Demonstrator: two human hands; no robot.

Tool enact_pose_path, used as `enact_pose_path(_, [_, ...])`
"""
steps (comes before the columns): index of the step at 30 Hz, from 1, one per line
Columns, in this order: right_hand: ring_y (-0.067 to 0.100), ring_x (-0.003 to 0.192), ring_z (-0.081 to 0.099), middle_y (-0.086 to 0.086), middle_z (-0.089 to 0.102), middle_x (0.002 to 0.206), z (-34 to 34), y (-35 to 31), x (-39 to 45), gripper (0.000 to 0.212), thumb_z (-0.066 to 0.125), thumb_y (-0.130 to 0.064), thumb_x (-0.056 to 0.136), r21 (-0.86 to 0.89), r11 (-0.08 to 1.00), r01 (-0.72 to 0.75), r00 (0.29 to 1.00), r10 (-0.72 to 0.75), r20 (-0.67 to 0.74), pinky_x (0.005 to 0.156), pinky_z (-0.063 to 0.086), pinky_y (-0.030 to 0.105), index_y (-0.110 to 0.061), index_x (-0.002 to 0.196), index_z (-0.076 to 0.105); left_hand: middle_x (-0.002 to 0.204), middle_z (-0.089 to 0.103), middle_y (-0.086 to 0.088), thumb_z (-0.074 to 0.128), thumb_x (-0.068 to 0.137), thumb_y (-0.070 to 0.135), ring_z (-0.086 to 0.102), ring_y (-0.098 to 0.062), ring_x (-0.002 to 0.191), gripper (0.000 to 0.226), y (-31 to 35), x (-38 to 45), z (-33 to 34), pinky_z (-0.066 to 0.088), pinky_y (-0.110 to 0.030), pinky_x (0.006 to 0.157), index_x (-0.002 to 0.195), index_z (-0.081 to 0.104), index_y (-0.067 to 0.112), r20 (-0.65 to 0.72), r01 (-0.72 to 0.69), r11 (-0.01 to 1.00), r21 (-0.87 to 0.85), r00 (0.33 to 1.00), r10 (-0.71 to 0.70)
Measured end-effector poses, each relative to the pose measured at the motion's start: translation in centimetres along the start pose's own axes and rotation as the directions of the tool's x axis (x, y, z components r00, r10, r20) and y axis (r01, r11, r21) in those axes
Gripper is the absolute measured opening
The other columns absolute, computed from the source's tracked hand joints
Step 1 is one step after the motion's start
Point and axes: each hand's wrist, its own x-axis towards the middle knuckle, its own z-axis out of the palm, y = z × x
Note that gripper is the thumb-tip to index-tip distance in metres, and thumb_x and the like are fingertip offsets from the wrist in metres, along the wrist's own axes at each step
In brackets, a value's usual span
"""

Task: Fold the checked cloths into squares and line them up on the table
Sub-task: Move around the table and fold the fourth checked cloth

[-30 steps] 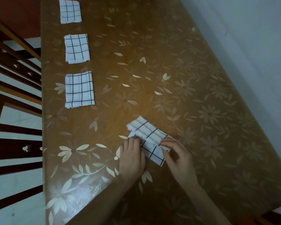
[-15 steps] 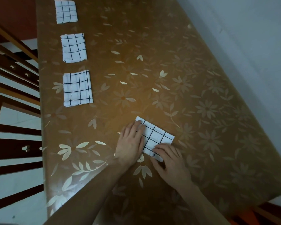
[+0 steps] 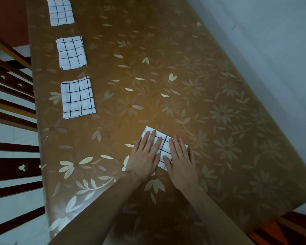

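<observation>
Pressing flat on the fourth cloth (image 3: pixel 162 146), your hands cover most of it: the left hand (image 3: pixel 145 158) lies on its near-left part and the right hand (image 3: pixel 181 160) on its right part, fingers straight and spread, gripping nothing. The cloth sits on the surface (image 3: pixel 201 106) near its middle, rotated against the surface edge, and well apart from the row.

That row runs along the left edge: a near folded cloth (image 3: pixel 78 97), a middle folded cloth (image 3: pixel 71 52) and a far folded cloth (image 3: pixel 61 12), each squared to the edge with gaps between.

Risks noted, as judgement only:
- The covering looks glossy; pushing the cloth sideways under flat palms could let the layers slide and the fold open.
- Lifting both hands together may let the top layer spring up.
- The piece reads longer than wide where visible; left so, it would not match the squares.
- Placing it without turning it would leave it skewed in line.
</observation>
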Motion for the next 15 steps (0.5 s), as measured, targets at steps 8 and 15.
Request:
enact_pose_path(8, [0.013,0.16,-0.001,-0.004,0.001,0.173,-0.8,1.3,-0.9,0.078,0.012,-0.069,0.103,0.026,0.996,-0.081,0.997,0.081,0.013,0.128,0.002,0.046,-0.025,0.165,-0.002,0.172,-0.006,-0.008,0.011,0.107,0.049,-0.011,-0.026,0.158,0.063,-0.4,0.0,-0.2,0.01,-0.049,0.128,0.164,0.004,0.022,0.033,-0.017,0.999,0.035,0.999,0.016])
enact_pose_path(15, [0.016,0.152,0.028,-0.005,0.03,0.166,-1.8,1.3,-0.4,0.067,0.024,-0.067,0.103,0.167,0.98,-0.111,0.991,0.121,-0.052,0.125,0.021,0.047,-0.03,0.159,0.027,0.172,0.007,-0.007,0.019,0.107,0.05,0.003,-0.026,0.159,0.062,-0.6,0.1,-0.9,0.016,-0.048,0.127,0.163,0.018,0.024,0.043,-0.023,1.0,0.013,0.999,0.023])
